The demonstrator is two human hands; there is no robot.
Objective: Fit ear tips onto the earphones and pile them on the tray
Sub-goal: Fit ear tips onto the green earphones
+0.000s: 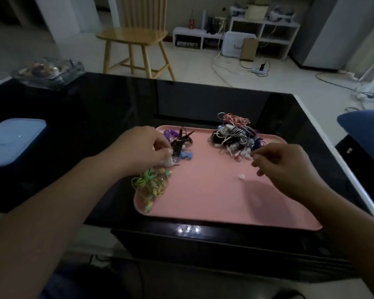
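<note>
Writing on tray (203, 190) or earphones (233, 134): unreadable.

No legible text, labels, brands or numbers anywhere.

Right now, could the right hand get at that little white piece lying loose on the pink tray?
Probably yes: the small white piece lies alone on bare tray, just left of the right hand, with nothing between them.

Head view, down over tray (214, 201)
</note>
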